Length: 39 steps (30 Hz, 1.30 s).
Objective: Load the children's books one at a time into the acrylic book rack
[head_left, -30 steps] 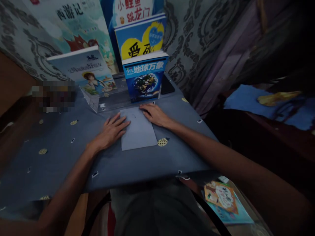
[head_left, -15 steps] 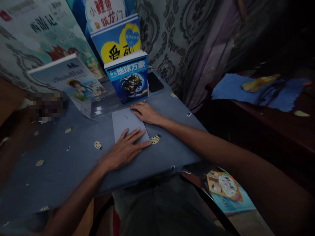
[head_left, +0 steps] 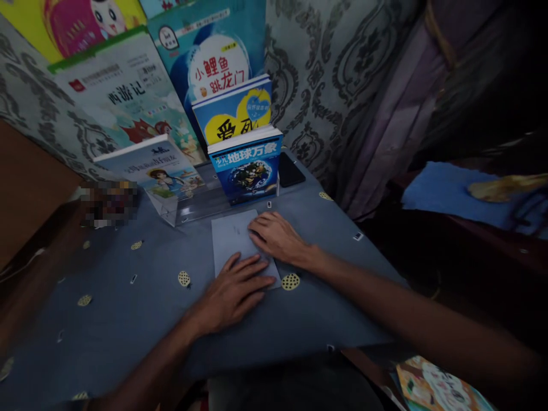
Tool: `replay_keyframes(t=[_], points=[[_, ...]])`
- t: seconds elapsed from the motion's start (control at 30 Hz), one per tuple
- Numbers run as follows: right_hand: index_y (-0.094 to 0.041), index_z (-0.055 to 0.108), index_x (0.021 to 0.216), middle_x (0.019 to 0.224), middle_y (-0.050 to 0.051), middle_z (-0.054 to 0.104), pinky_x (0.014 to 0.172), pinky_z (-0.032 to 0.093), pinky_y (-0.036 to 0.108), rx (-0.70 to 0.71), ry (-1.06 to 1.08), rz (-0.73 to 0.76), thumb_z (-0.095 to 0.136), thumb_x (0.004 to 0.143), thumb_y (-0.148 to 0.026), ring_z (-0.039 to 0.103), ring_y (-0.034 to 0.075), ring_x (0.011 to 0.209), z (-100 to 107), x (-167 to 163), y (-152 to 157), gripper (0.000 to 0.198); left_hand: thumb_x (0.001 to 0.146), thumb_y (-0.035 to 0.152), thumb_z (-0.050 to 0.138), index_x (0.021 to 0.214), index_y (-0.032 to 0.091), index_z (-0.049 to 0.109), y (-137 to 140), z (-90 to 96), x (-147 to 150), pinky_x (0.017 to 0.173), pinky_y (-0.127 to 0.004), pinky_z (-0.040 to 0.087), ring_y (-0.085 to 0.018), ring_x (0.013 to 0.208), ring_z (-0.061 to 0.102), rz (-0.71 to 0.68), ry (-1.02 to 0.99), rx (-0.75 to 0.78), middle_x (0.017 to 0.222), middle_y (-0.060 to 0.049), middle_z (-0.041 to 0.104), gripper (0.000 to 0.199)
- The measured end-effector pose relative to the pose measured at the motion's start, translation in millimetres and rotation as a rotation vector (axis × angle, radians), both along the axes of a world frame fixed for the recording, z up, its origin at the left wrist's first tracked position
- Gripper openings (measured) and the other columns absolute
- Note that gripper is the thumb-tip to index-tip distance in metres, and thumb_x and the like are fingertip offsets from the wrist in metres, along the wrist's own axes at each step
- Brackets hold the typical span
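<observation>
On the left, a seaside-covered book (head_left: 171, 177) leaned on a clear stand (head_left: 166, 211). Next along, the left hand (head_left: 233, 294): palm down, fingers fanned wide over the lower part of a pale booklet (head_left: 233, 238), touching, not grasping! The booklet lay flat on the patterned table (head_left: 145, 331), just before the stand; laid out, yes, but neither lifted nor opened, so far as showed. Behind it, the blue Earth book (head_left: 250, 174) leaned back. Then the right hand (head_left: 278, 237), fingers close together, loosely bent, released, resting at the booklet's upper right edge. Beyond lay a black phone (head_left: 291, 169); farthest right, a blue cloth (head_left: 443, 191).
</observation>
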State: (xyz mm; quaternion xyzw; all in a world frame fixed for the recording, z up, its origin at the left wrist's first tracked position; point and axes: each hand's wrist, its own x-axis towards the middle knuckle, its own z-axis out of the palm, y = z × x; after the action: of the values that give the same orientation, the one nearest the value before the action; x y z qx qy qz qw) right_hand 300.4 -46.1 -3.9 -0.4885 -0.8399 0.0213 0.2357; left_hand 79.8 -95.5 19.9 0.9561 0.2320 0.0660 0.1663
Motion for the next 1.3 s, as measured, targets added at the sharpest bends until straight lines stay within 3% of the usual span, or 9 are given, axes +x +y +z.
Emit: replay_keyframes(t=[0.2,0.27,0.4,0.57,0.8,0.93,1.03,1.17,1.3], points=[[-0.018,0.072,0.104,0.101,0.012,0.074,0.088,0.046,0.040,-0.024,0.077,-0.057,0.049,0.097,-0.018,0.059,0.027,0.099,-2,4,5,0.023,0.102,0.034,0.044,0.138,0.017,0.055,41,-18.4,-20,0.115,-0.058,0.040,-0.032,0.143,0.045,0.547,-0.125,0.170,0.152,-0.019,0.049,0.041],[-0.018,0.071,0.103,0.101,0.011,0.074,0.089,0.047,0.040,-0.026,0.059,-0.080,0.049,0.097,-0.018,0.060,0.027,0.098,-2,4,5,0.023,0.101,0.035,0.044,0.138,0.015,0.053,52,-23.1,-26,0.111,-0.059,0.042,-0.034,0.140,0.047,0.621,-0.088,0.197,0.150,-0.021,0.050,0.043],[-0.017,0.072,0.102,0.101,0.012,0.075,0.090,0.050,0.040,-0.048,0.083,-0.089,0.050,0.095,-0.017,0.064,0.027,0.097,1,1,3,0.023,0.102,0.036,0.041,0.137,0.017,0.053,59,-31.2,-28,0.110,-0.057,0.044,-0.033,0.137,0.049,0.612,-0.091,0.220,0.145,-0.019,0.054,0.042],[-0.021,0.072,0.108,0.096,0.008,0.078,0.083,0.054,0.037,-0.103,0.364,-0.196,0.052,0.092,-0.018,0.070,0.024,0.090,2,3,4,0.026,0.101,0.036,0.040,0.140,0.020,0.051,68,-38.2,-36,0.115,-0.058,0.040,-0.031,0.141,0.047,0.559,-0.149,0.213,0.148,-0.017,0.053,0.043],[-0.016,0.067,0.107,0.078,0.005,0.075,0.048,0.055,0.026,-0.575,0.901,-0.059,0.048,0.091,-0.021,0.069,0.016,0.055,-7,0,12,0.026,0.101,0.028,0.035,0.130,0.018,0.061,71,-10.2,-37,0.109,-0.058,0.046,-0.034,0.132,0.052,0.575,-0.017,0.247,0.143,-0.017,0.055,0.040],[-0.017,0.069,0.108,0.083,0.006,0.076,0.057,0.056,0.030,-0.386,0.744,-0.171,0.050,0.091,-0.020,0.069,0.017,0.059,-5,9,16,0.026,0.102,0.039,0.042,0.121,0.019,0.064,44,4.5,-8,0.097,-0.051,0.052,-0.032,0.114,0.060,0.579,0.086,0.288,0.127,-0.015,0.062,0.035],[-0.020,0.070,0.115,0.097,0.008,0.079,0.074,0.055,0.035,-0.196,0.540,-0.227,0.051,0.091,-0.018,0.072,0.021,0.076,-3,17,19,0.031,0.099,0.053,0.049,0.122,0.021,0.060,26,4.1,13,0.099,-0.052,0.051,-0.034,0.120,0.057,0.523,0.103,0.327,0.129,-0.014,0.062,0.042],[-0.019,0.069,0.119,0.105,0.009,0.078,0.079,0.052,0.035,-0.202,0.445,-0.163,0.050,0.091,-0.017,0.071,0.023,0.086,1,20,19,0.033,0.095,0.056,0.055,0.122,0.019,0.055,15,1.1,25,0.100,-0.053,0.051,-0.038,0.129,0.054,0.501,0.151,0.378,0.133,-0.018,0.061,0.045],[-0.017,0.072,0.110,0.075,0.003,0.075,0.069,0.048,0.029,-0.332,0.518,-0.107,0.053,0.092,-0.020,0.066,0.017,0.065,9,19,17,0.026,0.096,0.035,0.056,0.119,0.020,0.055,14,6.6,20,0.100,-0.047,0.054,-0.033,0.128,0.059,0.448,0.204,0.348,0.131,-0.015,0.065,0.027]])
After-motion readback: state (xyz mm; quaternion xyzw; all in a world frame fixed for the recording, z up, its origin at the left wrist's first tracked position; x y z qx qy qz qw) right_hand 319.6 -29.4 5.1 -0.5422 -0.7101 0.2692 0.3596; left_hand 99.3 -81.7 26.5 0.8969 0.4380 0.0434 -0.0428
